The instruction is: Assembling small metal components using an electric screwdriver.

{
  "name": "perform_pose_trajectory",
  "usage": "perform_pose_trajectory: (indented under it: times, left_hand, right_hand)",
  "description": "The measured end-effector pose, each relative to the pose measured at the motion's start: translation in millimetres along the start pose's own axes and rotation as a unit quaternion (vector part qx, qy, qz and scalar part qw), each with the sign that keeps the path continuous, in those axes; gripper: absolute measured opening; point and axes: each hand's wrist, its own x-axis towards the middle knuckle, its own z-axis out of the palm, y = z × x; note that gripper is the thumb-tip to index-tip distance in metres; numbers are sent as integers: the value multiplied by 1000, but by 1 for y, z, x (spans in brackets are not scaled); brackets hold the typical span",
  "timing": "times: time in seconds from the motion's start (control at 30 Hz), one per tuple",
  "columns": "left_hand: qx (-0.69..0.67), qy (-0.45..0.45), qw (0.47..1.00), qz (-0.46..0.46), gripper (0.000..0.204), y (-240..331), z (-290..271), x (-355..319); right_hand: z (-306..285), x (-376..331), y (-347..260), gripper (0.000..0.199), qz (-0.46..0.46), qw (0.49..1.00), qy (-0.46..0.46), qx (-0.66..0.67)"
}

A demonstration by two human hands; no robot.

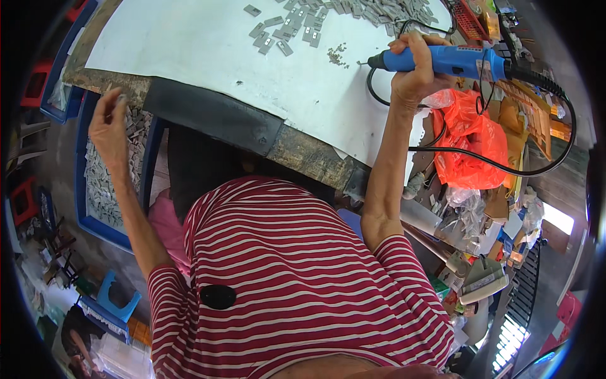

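Note:
My right hand (413, 72) is wrapped round a blue electric screwdriver (464, 61), held sideways over the white-covered table (208, 44). Its thin bit points left, close to a small pile of tiny screws (338, 55). My left hand (110, 136) is past the table's left front edge, above a blue bin (81, 183) filled with small grey parts (104, 189). Its fingers are bent together, with a small grey piece (122, 99) at the tips, partly hidden. Several flat grey pieces resembling pencil sharpeners (284, 48) lie on the sheet beyond the screws.
A larger heap of grey pieces (385, 11) lies at the far side. The screwdriver's black cable (505, 169) loops across the right, over a red plastic bag (470, 145). A dark strip (211, 117) covers part of the worn wooden front edge.

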Motion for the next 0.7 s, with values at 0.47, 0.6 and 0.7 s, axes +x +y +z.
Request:
perform_pose_trajectory:
  times: [0.47,0.6,0.7]
  left_hand:
    - [19,25,996,85,19,37,27,-13]
    - [-82,-193,970,126,19,126,99,-38]
    - [-162,-253,938,174,22,139,152,-54]
  right_hand:
    - [-1,-9,-18,23,104,984,-52,132]
    - [4,-12,-26,20,140,969,-44,197]
    - [2,-12,-33,19,148,962,-34,226]
